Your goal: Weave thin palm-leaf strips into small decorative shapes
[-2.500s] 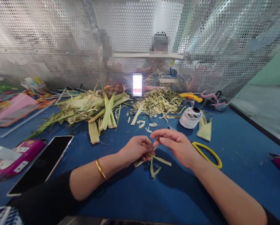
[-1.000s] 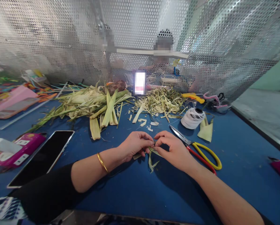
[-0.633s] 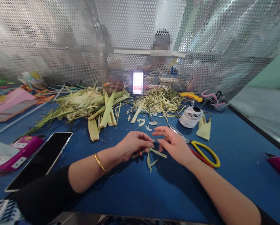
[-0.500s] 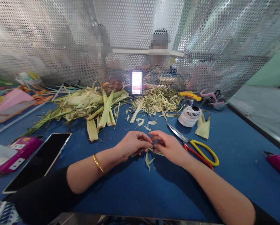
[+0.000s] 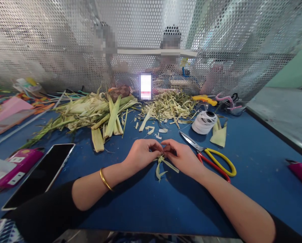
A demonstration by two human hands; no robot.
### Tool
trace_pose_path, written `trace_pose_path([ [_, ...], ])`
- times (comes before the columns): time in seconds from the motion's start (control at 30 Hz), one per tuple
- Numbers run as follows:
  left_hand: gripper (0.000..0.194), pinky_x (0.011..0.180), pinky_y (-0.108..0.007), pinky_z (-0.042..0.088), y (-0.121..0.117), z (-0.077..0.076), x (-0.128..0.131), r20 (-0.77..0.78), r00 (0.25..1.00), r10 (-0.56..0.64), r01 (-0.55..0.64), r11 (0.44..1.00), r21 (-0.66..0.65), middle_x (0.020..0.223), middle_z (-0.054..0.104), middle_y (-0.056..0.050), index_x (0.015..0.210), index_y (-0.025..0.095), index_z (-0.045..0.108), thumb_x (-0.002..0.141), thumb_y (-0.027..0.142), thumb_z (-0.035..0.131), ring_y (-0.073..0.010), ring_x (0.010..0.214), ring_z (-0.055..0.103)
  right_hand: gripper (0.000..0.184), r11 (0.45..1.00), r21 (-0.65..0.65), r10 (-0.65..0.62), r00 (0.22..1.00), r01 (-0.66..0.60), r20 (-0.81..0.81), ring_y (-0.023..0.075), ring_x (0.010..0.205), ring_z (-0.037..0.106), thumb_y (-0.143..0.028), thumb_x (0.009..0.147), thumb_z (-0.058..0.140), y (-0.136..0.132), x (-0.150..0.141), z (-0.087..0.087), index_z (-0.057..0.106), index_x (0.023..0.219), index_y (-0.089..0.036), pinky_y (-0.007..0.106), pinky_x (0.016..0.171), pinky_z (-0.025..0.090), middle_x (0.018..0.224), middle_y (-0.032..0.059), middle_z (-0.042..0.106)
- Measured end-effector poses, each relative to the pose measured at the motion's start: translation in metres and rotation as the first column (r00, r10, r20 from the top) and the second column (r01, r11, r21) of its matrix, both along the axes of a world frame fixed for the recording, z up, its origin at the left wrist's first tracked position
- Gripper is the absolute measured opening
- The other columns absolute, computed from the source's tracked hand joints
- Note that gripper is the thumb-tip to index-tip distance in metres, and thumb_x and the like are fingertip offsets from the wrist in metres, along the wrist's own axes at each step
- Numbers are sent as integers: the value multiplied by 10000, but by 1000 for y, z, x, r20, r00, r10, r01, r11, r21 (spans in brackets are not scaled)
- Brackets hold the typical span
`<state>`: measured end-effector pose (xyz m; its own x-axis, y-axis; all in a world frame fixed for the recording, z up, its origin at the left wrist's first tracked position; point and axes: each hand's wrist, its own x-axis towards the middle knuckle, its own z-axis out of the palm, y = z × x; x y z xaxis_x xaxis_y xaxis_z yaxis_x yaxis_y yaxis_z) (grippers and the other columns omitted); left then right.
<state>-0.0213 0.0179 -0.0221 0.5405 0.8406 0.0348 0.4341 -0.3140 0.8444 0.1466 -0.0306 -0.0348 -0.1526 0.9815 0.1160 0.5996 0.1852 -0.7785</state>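
Observation:
My left hand (image 5: 142, 154) and my right hand (image 5: 180, 155) meet fingertip to fingertip low over the blue table (image 5: 151, 206). Both pinch a small folded piece of pale green leaf strips (image 5: 161, 164), whose loose ends hang down between the hands onto the table. A gold bangle sits on my left wrist. Yellow-handled scissors (image 5: 211, 157) lie just right of my right hand, blades pointing toward the back left.
A pile of long green leaves (image 5: 90, 113) and a heap of shredded strips (image 5: 170, 106) lie at the back. A white thread spool (image 5: 204, 122), a black phone (image 5: 41, 173), a pink packet (image 5: 13, 167). People sit behind the perforated metal screen (image 5: 52, 40).
My right hand opened and drew away from the leaf piece, then came back and pinched it again. Both hands now press closer together on it.

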Motion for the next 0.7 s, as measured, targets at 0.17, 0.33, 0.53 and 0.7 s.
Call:
trace_pose_path([
  [0.17, 161, 627, -190, 435, -8, -7, 2, -22, 1000, 21, -14, 953, 302, 718, 706, 27, 754, 197, 688, 713, 98, 568, -112, 677, 629, 241, 997, 40, -71, 995, 69, 74, 180, 754, 645, -107, 786, 482, -2, -1, 2, 548, 997, -202, 298, 703, 462, 798, 21, 699],
  [0.33, 153, 640, -205, 431, -8, -10, 2, -111, 991, 74, -16, 892, 452, 767, 706, 19, 841, 211, 668, 741, 136, 579, -129, 722, 631, 232, 998, 35, -48, 998, 47, 30, 183, 777, 651, -103, 780, 476, -3, -2, 1, 553, 974, -204, 294, 707, 469, 803, 24, 693],
  [0.53, 113, 608, -231, 390, -5, -12, -1, -303, 947, 111, 97, 798, 594, 704, 674, 9, 813, 230, 678, 814, 215, 566, -142, 683, 612, 280, 998, 62, 22, 999, -20, -34, 173, 802, 655, -75, 785, 454, -4, -4, 0, 548, 1009, -215, 298, 738, 478, 828, 18, 697],
  [0.7, 189, 654, -230, 396, -2, -17, -3, -270, 960, 77, 126, 740, 660, 793, 693, -7, 842, 209, 661, 894, 264, 489, -139, 761, 626, 261, 996, 79, -38, 999, 39, -19, 185, 810, 664, -103, 795, 467, -3, -4, -1, 553, 1020, -204, 313, 748, 483, 828, 28, 703],
])
